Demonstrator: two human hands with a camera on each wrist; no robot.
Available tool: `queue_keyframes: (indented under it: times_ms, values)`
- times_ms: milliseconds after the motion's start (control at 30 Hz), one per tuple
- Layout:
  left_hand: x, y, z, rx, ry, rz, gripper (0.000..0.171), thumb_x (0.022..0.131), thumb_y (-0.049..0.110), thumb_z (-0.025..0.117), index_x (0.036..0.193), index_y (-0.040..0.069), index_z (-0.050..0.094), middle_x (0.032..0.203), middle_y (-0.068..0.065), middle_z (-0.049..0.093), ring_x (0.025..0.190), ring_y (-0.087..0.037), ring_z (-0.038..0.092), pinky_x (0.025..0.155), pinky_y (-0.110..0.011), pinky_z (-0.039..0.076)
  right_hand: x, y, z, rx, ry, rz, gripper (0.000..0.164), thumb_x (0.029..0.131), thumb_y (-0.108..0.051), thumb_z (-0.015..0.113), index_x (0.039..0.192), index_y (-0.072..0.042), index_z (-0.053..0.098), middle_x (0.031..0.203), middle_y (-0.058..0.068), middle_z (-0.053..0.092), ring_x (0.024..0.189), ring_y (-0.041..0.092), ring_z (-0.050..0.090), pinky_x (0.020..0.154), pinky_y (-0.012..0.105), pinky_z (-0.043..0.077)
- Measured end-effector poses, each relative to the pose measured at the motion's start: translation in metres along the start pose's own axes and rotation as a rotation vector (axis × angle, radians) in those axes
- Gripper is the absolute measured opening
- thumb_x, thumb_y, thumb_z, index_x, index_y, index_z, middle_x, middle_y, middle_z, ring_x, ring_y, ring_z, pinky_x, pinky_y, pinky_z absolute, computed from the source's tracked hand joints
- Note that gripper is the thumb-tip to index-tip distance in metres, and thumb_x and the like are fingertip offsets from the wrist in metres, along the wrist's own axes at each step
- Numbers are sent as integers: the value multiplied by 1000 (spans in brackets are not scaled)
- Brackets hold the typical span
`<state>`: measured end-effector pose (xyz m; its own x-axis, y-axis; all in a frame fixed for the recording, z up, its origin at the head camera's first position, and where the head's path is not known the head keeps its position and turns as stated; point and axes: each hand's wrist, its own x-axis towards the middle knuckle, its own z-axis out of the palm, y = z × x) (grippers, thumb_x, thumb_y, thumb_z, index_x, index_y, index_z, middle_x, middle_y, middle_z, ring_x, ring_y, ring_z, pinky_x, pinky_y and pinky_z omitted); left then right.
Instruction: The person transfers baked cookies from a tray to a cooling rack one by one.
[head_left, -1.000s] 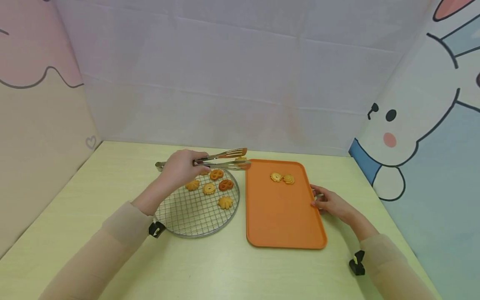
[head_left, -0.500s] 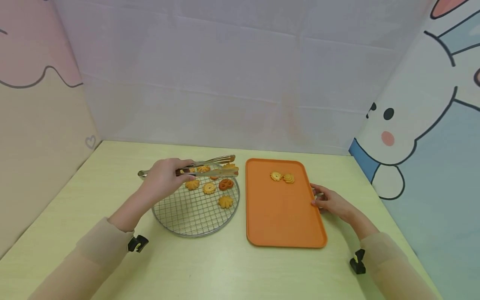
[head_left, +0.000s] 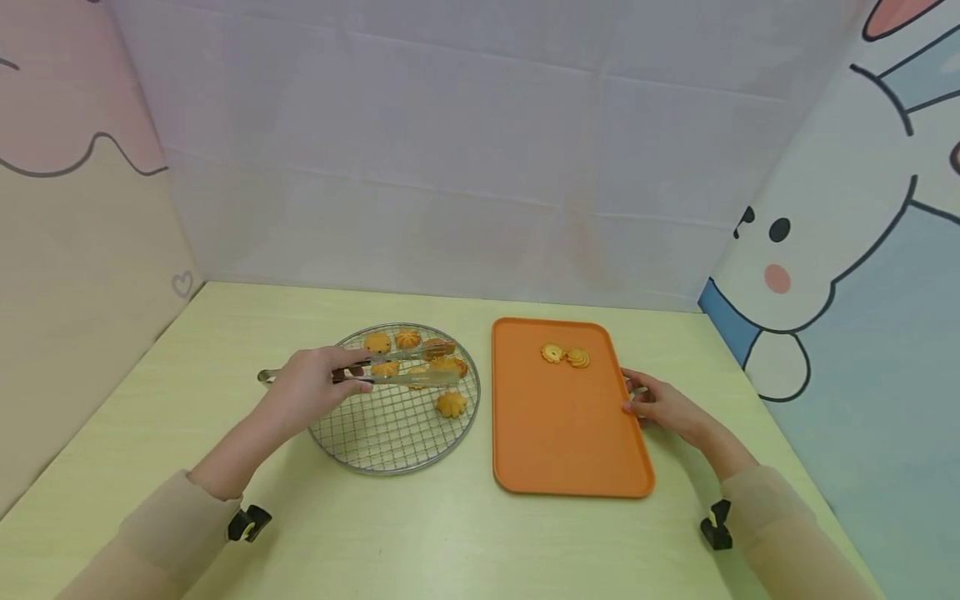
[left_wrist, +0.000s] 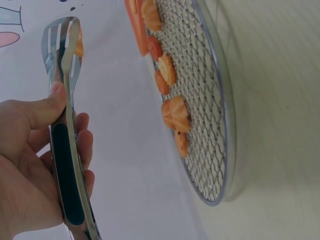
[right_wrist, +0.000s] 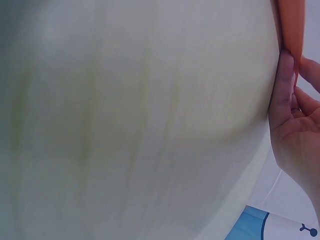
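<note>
In the head view my left hand (head_left: pixel 303 387) grips a pair of metal serving tongs (head_left: pixel 405 380), held level above a round wire rack (head_left: pixel 384 429). A golden cookie (left_wrist: pixel 79 44) shows between the slotted tong tips in the left wrist view. Several cookies lie toward the rack's far side, among them a chocolate-dotted round cookie (head_left: pixel 377 342) and a flower-shaped cookie (head_left: pixel 452 405); the tongs partly cover others. My right hand (head_left: pixel 662 407) pinches the right edge of an orange tray (head_left: pixel 562 433), thumb above and fingers beneath.
Toward the tray's far end, a ring-shaped cookie (head_left: pixel 552 354) and a swirled cookie (head_left: pixel 577 357) lie side by side. A pale wooden table (head_left: pixel 420 542) carries everything. A light wall (head_left: pixel 450 167) stands behind, with a cartoon-printed panel (head_left: pixel 862 250) at the right.
My left hand has drawn the tongs, with the cookie between their tips, leftward and nearer to me, from beside the tray's far corner to over the rack. My right hand stays at the tray edge.
</note>
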<state>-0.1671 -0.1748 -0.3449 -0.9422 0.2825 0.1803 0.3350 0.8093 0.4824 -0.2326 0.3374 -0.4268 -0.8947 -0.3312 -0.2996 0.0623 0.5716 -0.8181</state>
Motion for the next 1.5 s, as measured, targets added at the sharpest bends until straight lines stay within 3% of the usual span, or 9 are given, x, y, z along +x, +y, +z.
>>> queue_keyframes:
  times_ms: [500, 700, 1033, 1500]
  values:
    - [-17, -21, 15, -3, -50, 16, 40, 79, 17, 76, 115, 1, 67, 83, 0, 68, 65, -8, 51, 53, -23, 41, 1, 3, 0, 8, -1, -5, 69, 93, -16, 60, 148, 1, 22, 125, 22, 39, 96, 23, 47, 74, 24, 51]
    - [-18, -32, 19, -20, -94, 38, 40, 80, 17, 75, 115, 0, 67, 77, 5, 61, 65, -8, 50, 53, -22, 41, 0, 5, 0, 8, -3, -15, 69, 94, -14, 59, 148, 1, 20, 125, 22, 39, 96, 23, 47, 74, 23, 51]
    - [-20, -44, 24, -79, -200, 38, 43, 81, 17, 73, 118, -3, 64, 82, 5, 64, 65, -6, 50, 54, -22, 41, 1, 7, 0, 19, -2, -20, 68, 93, -13, 59, 148, 1, 21, 125, 22, 39, 96, 23, 47, 74, 24, 52]
    - [-17, -50, 30, -80, -251, 13, 44, 82, 19, 73, 119, -4, 63, 81, 4, 64, 65, -7, 49, 54, -22, 41, 1, 6, -1, 9, 4, -26, 68, 93, -13, 59, 148, 2, 21, 124, 22, 39, 96, 23, 47, 74, 24, 52]
